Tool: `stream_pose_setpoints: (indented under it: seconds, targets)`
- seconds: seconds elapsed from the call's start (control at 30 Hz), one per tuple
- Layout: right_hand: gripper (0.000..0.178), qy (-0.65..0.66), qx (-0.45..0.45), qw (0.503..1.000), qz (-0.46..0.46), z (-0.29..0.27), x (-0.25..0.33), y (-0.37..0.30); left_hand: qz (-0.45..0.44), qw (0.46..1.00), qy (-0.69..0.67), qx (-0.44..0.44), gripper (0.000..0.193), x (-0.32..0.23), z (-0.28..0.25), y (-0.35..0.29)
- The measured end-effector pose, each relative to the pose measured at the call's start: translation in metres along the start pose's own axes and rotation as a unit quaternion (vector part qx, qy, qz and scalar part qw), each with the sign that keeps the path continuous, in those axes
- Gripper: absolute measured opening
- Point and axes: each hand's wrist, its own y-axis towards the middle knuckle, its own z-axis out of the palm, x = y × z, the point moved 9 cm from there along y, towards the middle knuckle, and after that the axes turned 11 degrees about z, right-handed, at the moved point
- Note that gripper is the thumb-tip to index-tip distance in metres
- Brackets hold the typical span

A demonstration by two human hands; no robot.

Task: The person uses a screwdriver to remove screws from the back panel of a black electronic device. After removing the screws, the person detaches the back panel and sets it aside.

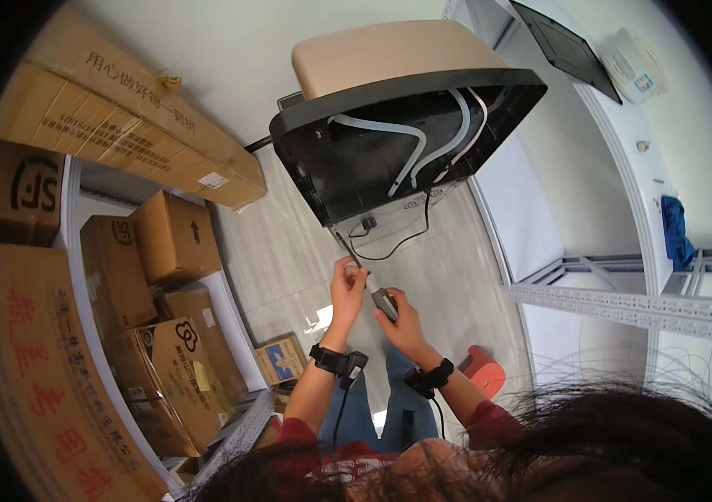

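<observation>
My left hand [347, 293] has its fingers closed on a thin dark strip [347, 248], held upright near the appliance. Just right of it, my right hand [406, 322] wraps round the grey and black handle of a screwdriver-like tool [385, 304]. The tool's pale front end points up toward my left fingers; its tip is too small to make out. Beyond both hands stands a large beige and black appliance [398, 54]. Its dark cavity faces me, with white hoses [406, 132] inside. A black power cord [406, 251] loops below it.
Cardboard boxes [176, 238] fill a metal shelf on the left, and a long carton [134, 117] leans behind them. On the right, a white shelf unit [623, 301] holds a blue cloth [675, 233], a flat black panel [565, 46] and a white tub [633, 67]. A red object [483, 371] lies on the floor.
</observation>
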Motion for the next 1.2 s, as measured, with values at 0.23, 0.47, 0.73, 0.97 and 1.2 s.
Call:
stream_pose_setpoints:
  seconds: [0.23,0.47,0.73,0.97,1.2]
  targets:
    - [0.047,-0.009,-0.039,0.999,0.013,0.018,-0.001,-0.013,0.038,0.992,0.005,0.122,0.045,-0.007,0.0,-0.001]
    - [0.047,-0.037,-0.029,0.999,-0.002,0.018,0.002,-0.015,0.035,0.992,0.042,0.109,0.054,-0.031,0.002,-0.007]
    - [0.05,-0.068,0.0,0.995,-0.068,-0.028,0.009,-0.035,0.048,0.998,0.035,0.025,0.051,-0.055,0.029,-0.046]
    - [0.05,-0.123,0.025,0.991,-0.047,-0.093,-0.008,-0.083,0.075,0.997,0.032,0.017,0.05,-0.081,0.087,-0.109]
    - [0.049,-0.11,-0.04,0.988,-0.097,-0.128,0.016,-0.144,0.181,0.98,0.07,0.041,0.049,-0.141,0.108,-0.151]
